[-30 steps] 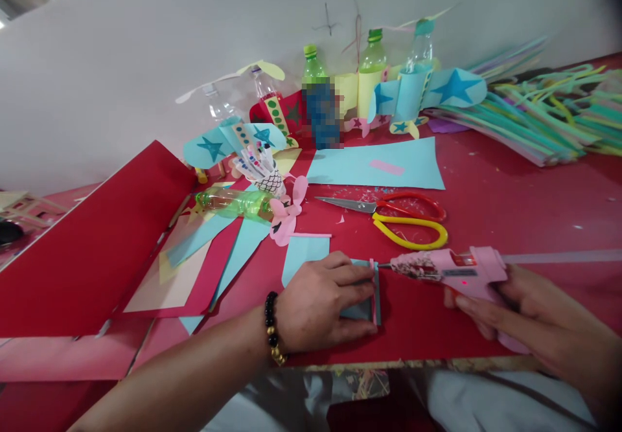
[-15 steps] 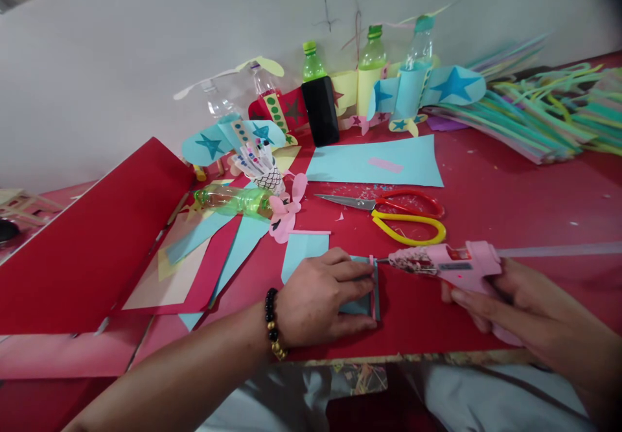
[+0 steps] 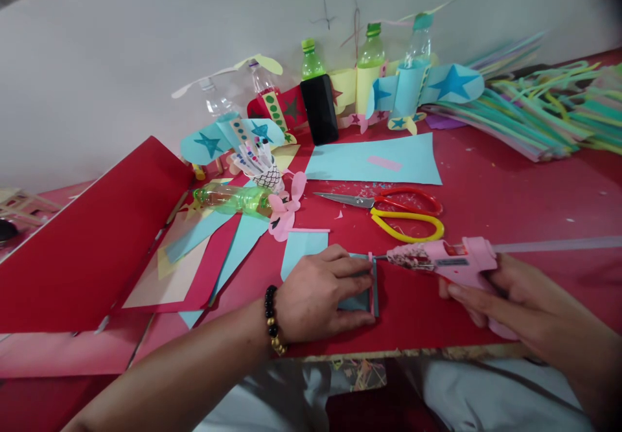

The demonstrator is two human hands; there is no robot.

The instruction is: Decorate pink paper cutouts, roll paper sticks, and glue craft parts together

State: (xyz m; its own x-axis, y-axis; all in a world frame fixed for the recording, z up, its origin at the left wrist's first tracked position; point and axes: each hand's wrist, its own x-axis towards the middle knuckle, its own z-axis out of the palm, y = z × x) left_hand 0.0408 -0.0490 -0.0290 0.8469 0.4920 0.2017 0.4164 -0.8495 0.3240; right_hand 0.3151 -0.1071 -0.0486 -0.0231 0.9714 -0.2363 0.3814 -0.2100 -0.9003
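My left hand (image 3: 325, 293) lies flat with fingers spread, pressing a folded blue paper piece (image 3: 354, 300) onto the table. A thin pink straw (image 3: 370, 258) runs along that paper's right edge, under my fingertips. My right hand (image 3: 505, 296) is wrapped round a pink hot glue gun (image 3: 451, 260), a finger near its trigger. The metal nozzle is at the straw's upper end; I cannot tell if it touches. Just beyond my left hand lies a light-blue paper strip (image 3: 304, 250) with a pink straw (image 3: 311, 230) along its top edge. Scissors (image 3: 408, 212) with red and yellow handles lie behind the gun.
Decorated bottle planes (image 3: 411, 92) stand along the wall, with a black phone (image 3: 319, 109) leaning among them. A green bottle (image 3: 233, 199) lies beside a pen holder (image 3: 268, 178). Colourful straws (image 3: 529, 121) are piled right. A red board (image 3: 97, 244) slants at left; light-blue paper (image 3: 374, 160) lies behind the scissors.
Almost nothing differs. The view has shifted very slightly, and the glue gun sits marginally farther left and higher in the picture; my left hand keeps its place on the paper.
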